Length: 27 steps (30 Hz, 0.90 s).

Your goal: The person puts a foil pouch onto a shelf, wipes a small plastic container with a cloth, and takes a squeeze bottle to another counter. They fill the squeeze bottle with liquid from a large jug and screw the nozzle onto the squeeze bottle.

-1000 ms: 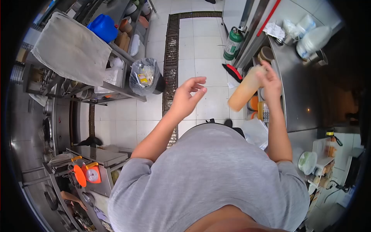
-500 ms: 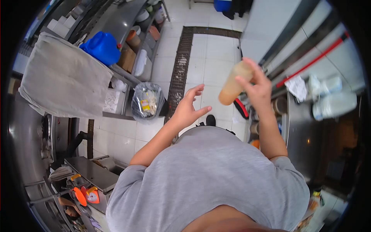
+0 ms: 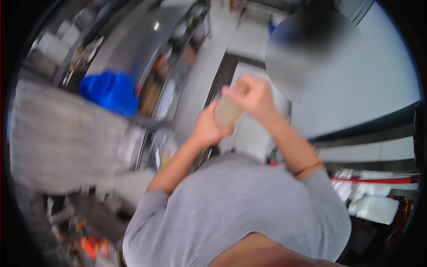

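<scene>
A translucent, pale cylindrical bottle (image 3: 228, 111) is tilted in front of my chest, blurred by motion. My left hand (image 3: 208, 125) is wrapped round its lower part. At its upper end, the fingers of my right hand (image 3: 254, 95) are closed over the top. Whether a cap or lid is under those fingers is too smeared to make out.
On my left, a blue jerrycan (image 3: 110, 92) stands beside a counter covered by a pale cloth (image 3: 66, 138). Below it is a lined bin (image 3: 167, 147). A large white panel (image 3: 351, 75) rises on the right, with white plastic bags (image 3: 373, 207) lower down.
The bottle has moved left from my right hand into my left hand's grip, and my right hand is now at its top. My view has turned, bringing the white panel closer.
</scene>
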Each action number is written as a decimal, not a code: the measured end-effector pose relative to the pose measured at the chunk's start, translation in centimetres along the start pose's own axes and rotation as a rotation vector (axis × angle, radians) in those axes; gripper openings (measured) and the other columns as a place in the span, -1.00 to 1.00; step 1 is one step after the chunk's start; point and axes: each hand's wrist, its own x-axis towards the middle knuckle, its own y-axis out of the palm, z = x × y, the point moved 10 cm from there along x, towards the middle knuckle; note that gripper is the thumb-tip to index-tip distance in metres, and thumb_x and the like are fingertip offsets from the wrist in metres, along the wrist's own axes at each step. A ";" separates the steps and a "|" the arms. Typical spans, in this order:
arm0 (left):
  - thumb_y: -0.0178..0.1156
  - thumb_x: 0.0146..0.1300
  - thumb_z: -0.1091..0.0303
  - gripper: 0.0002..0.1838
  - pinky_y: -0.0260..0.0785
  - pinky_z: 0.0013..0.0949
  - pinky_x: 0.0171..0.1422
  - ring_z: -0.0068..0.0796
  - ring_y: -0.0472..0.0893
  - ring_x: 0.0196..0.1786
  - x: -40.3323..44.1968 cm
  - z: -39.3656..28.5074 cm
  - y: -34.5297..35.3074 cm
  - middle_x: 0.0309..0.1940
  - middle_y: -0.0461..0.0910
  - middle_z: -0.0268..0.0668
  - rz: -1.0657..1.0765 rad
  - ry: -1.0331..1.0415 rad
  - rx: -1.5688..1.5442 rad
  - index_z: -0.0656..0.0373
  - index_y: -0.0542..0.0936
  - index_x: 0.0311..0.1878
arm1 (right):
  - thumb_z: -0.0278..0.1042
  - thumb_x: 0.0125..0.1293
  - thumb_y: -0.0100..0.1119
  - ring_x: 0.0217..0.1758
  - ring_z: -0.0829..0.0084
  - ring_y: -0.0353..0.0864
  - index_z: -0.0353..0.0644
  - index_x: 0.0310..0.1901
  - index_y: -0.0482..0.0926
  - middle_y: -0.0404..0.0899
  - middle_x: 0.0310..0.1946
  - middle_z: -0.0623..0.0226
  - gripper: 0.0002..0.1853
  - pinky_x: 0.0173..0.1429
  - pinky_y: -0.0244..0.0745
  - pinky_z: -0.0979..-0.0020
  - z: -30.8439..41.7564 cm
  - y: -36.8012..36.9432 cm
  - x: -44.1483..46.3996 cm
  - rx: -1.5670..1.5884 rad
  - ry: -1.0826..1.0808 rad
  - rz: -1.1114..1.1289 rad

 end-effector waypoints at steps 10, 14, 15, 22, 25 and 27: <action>0.40 -0.26 0.42 -0.33 0.46 -0.34 -0.07 -0.41 0.61 -0.23 25.0 -10.8 -4.0 -0.29 0.59 -0.24 1.097 0.139 -0.898 0.28 0.47 0.06 | -0.27 0.14 0.37 -0.36 0.71 0.42 -0.23 -0.39 0.51 0.52 -0.48 0.46 -0.75 -0.27 0.37 0.55 1.7 -3.6 27.9 0.083 -0.135 0.177; 0.39 -0.29 0.43 -0.34 0.46 -0.31 -0.06 -0.37 0.62 -0.21 31.1 -10.2 -7.4 -0.27 0.61 -0.21 1.025 0.246 -0.856 0.28 0.49 0.04 | -0.25 0.11 0.40 -0.13 0.48 0.53 -0.23 -0.02 0.51 0.58 -0.18 0.39 -0.56 -0.05 0.42 0.44 3.7 -1.9 34.0 0.157 -0.449 0.480; 0.40 -0.29 0.45 -0.33 0.46 -0.28 -0.04 -0.35 0.61 -0.18 33.8 -8.6 -9.0 -0.27 0.61 -0.20 0.904 0.258 -0.763 0.29 0.48 0.05 | -0.23 0.09 0.42 -0.10 0.42 0.56 -0.23 0.04 0.50 0.59 -0.15 0.38 -0.50 -0.03 0.43 0.41 4.5 -1.8 35.2 0.149 -0.567 0.536; 0.48 -0.31 0.29 -0.33 0.43 -0.29 0.04 -0.30 0.62 -0.10 45.3 -1.4 -21.3 -0.21 0.63 -0.17 0.016 0.187 0.097 0.20 0.53 0.01 | 0.06 0.27 0.20 -0.08 -0.05 0.58 -0.27 -0.02 0.49 0.60 -0.19 -0.06 -0.49 0.02 0.48 0.13 -7.5 8.3 46.7 -0.348 -0.397 0.720; 0.49 -0.34 0.27 -0.32 0.43 -0.23 0.09 -0.16 0.63 -0.05 47.3 4.1 -25.1 -0.16 0.64 -0.11 -0.133 0.137 0.128 0.16 0.53 0.00 | -0.21 0.17 0.35 -0.06 0.06 0.56 -0.15 -0.04 0.53 0.52 -0.15 0.14 -0.64 0.04 0.49 0.20 -11.0 15.3 50.5 -0.158 -0.485 0.951; 0.47 -0.31 0.29 -0.33 0.43 -0.22 0.12 -0.15 0.62 -0.04 47.9 7.1 -28.2 -0.14 0.63 -0.10 -0.308 0.200 0.229 0.19 0.52 0.00 | -0.35 0.12 0.36 0.05 0.11 0.44 -0.11 -0.09 0.53 0.43 -0.06 0.19 -0.68 0.18 0.38 0.22 -11.4 19.9 52.2 0.025 -0.788 1.027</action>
